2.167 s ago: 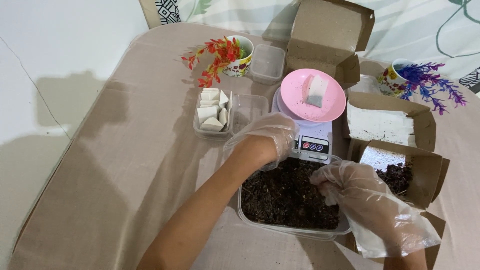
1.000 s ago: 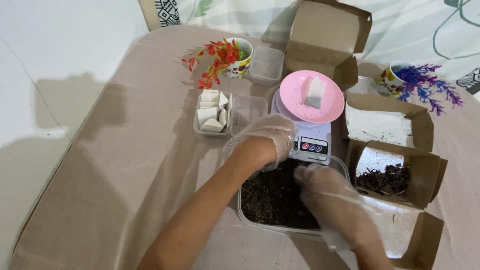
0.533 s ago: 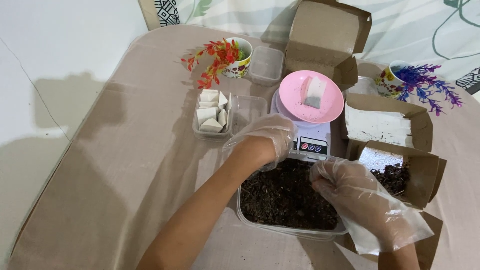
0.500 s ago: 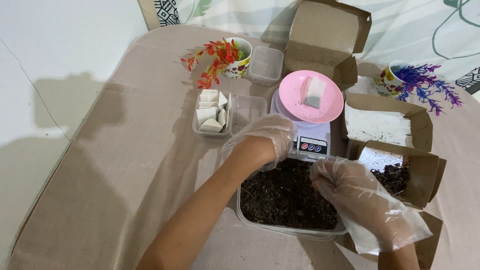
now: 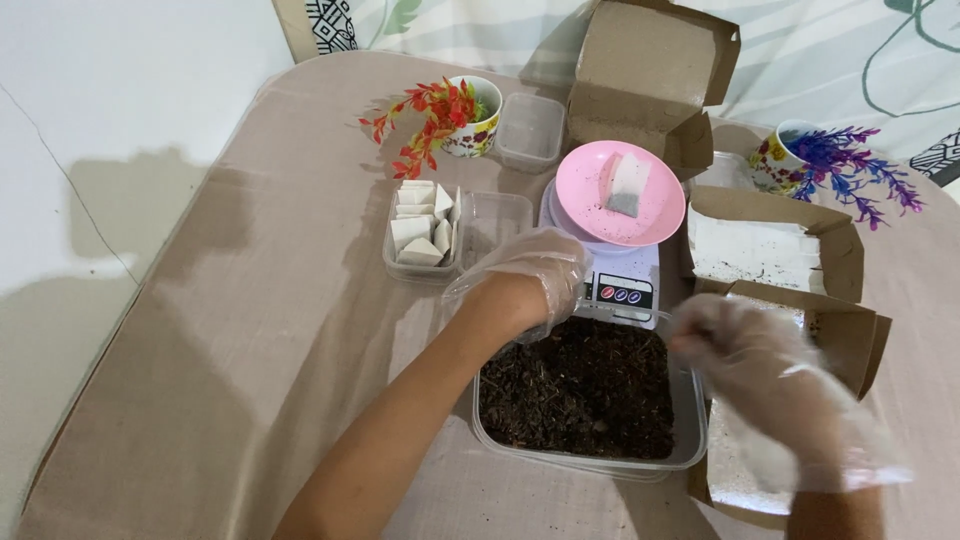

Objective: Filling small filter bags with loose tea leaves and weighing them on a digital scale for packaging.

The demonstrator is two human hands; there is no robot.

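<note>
Resting curled on the far left rim of the clear plastic tub (image 5: 690, 440) of dark loose tea leaves (image 5: 585, 385), left hand (image 5: 530, 280) in a thin clear glove, fingers bent down over the tub's edge just in front of the white digital scale (image 5: 620, 290); whether anything sits in that grip cannot be told. Hovering blurred above the tub's right rim, right hand (image 5: 765, 375), also gloved, fingers loosely bunched together; too smeared to tell if a pinch of leaves is held. Sitting on the scale, pink plate (image 5: 655, 215) carrying one white tea bag (image 5: 627, 185) with a dark patch at its lower end. Standing left of the scale, small clear container (image 5: 392, 262) packed with folded white tea bags, and an empty clear container (image 5: 500, 215) just beside it. Lying open along the right side, brown cardboard boxes (image 5: 850, 330) with pale linings; another open box (image 5: 650, 70) beyond the scale. Flanking the far edge of the beige cloth-covered table (image 5: 250, 350), flowered cup with red sprigs (image 5: 455, 115) and cup with purple sprigs (image 5: 830, 160).
</note>
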